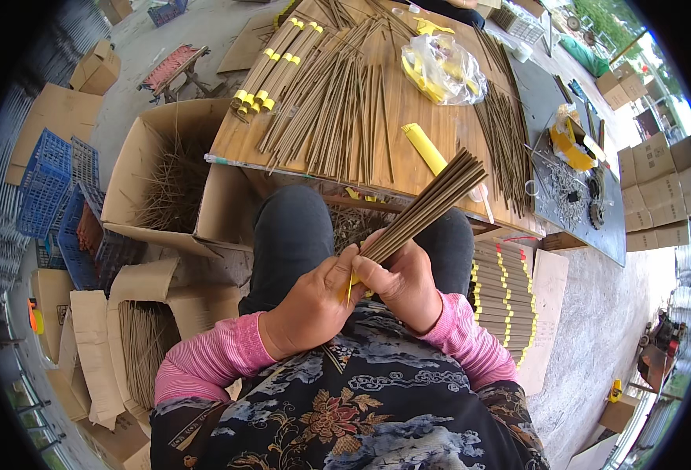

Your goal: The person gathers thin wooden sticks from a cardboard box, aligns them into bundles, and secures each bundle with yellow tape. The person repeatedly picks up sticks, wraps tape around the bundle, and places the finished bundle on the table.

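Above my lap, a bundle of thin brown incense sticks [433,202] slants up to the right. My right hand [404,286] is wrapped round its lower part. Against the bundle's lower end, my left hand [312,301] pinches a yellow paper strip [351,290]; how far the strip goes round the sticks is hidden by my fingers. Just beyond the bundle, a stack of yellow paper strips [423,147] lies on the wooden table [404,117]. Loose incense sticks [337,121] are spread to its left, beside several finished bundles with yellow bands [271,66].
A clear plastic bag [443,69] with yellow contents sits farther back. At right stands a dark side table [553,188] with a yellow box [576,145]. Cardboard boxes of sticks [153,223] [146,294] stand left of my legs; banded bundles [510,301] lie at right.
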{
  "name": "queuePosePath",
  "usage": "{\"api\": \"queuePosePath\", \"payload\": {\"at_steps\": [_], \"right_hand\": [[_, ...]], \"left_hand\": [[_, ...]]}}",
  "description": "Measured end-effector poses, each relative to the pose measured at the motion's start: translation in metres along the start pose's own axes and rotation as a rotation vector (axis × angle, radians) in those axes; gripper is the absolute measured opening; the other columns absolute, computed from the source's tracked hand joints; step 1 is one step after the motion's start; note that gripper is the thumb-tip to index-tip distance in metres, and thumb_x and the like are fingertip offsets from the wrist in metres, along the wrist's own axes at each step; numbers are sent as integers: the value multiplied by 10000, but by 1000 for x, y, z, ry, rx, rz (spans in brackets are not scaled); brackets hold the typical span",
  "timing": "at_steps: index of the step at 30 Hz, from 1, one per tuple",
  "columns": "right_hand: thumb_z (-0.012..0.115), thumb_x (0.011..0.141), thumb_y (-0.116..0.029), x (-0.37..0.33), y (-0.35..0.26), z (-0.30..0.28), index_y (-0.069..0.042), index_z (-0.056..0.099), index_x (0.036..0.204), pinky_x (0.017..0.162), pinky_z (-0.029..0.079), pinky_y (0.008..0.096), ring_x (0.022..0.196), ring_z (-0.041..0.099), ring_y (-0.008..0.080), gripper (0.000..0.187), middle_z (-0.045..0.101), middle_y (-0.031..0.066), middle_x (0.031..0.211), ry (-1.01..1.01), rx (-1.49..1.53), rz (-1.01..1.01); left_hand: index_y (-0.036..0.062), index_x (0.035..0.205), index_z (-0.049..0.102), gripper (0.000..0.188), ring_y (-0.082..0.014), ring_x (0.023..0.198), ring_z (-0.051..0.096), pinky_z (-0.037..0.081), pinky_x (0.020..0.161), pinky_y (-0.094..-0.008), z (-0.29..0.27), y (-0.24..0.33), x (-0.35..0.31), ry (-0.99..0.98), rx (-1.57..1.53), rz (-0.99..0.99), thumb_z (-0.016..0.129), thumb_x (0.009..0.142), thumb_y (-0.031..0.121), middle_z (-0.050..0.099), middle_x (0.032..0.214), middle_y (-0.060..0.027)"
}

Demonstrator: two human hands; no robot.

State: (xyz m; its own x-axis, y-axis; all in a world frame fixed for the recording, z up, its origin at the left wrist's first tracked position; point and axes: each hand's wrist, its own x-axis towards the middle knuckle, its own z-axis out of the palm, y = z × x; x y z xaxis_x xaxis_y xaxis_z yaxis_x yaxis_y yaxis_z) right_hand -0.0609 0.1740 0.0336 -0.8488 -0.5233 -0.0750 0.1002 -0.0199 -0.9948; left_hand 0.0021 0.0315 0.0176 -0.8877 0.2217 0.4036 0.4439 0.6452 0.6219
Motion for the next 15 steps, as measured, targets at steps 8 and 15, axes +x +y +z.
{"api": "queuePosePath", "payload": {"at_steps": [8, 15], "right_hand": [[597, 803, -128, 21, 5, -10, 42, 546, 843, 574, 456, 242, 656, 551, 88, 182, 589, 55, 707, -47, 90, -155], [607, 817, -158, 53, -11, -28, 39, 519, 944, 625, 453, 238, 702, 536, 96, 250, 565, 40, 776, -102, 84, -229]], "left_hand": [[-94, 1241, 316, 528, -350, 749, 558, 477, 652, -368, -1, -20, 18, 18, 3, 77, 573, 792, 12, 529, 886, -206], [-88, 1224, 329, 494, -387, 878, 545, 472, 748, -390, -17, -28, 62, -17, 188, 141, 559, 798, 11, 517, 1010, -249]]}}
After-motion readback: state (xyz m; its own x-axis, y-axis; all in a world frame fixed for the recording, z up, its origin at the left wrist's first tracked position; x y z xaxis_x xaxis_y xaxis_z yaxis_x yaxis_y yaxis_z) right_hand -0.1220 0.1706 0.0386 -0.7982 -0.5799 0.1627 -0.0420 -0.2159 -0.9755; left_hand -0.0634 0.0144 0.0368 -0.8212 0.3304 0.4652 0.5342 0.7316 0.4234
